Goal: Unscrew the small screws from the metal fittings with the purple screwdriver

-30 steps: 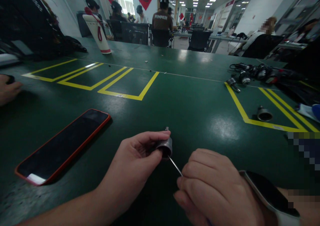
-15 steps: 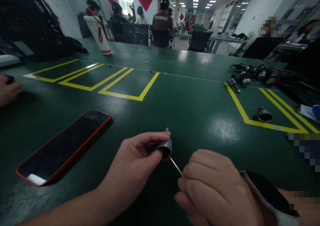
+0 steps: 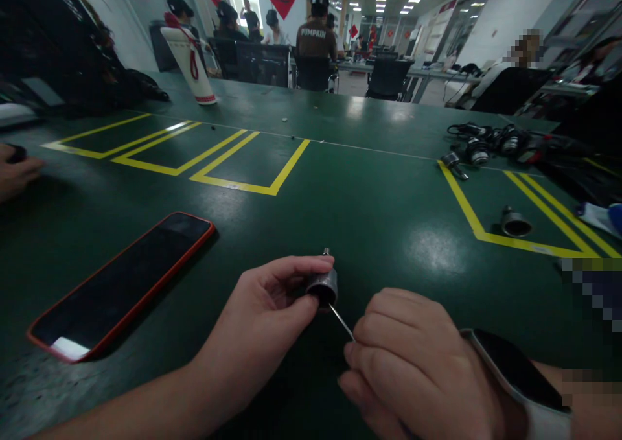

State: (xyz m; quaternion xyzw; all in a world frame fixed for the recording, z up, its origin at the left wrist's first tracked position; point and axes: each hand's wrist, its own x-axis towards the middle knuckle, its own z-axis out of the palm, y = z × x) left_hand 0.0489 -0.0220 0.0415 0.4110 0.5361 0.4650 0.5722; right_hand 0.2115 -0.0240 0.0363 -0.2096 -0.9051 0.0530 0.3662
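Near the table's front, my left hand [image 3: 272, 317] pinches a small grey metal cup-shaped part [image 3: 331, 284] between thumb and fingers. Its open mouth faces me and to the right, and a short stem sticks out at the far end. My right hand [image 3: 413, 356] is closed round the hidden end of a thin metal shaft [image 3: 342, 322], whose tip reaches into the cup's mouth. What the tip touches inside is hidden. A smartwatch [image 3: 518, 369] is on my right wrist.
A phone in a red-orange case [image 3: 126, 284] lies left of my hands. Another metal cup part [image 3: 516, 222] sits by yellow tape [image 3: 461, 200] at right, with several metal parts [image 3: 479, 151] behind. Another person's hand [image 3: 19, 173] is at far left; a white cup [image 3: 187, 64] stands behind.
Both hands stay nearly in place, with the shaft still in the cup part. The cup part appears shifted very slightly to the right.
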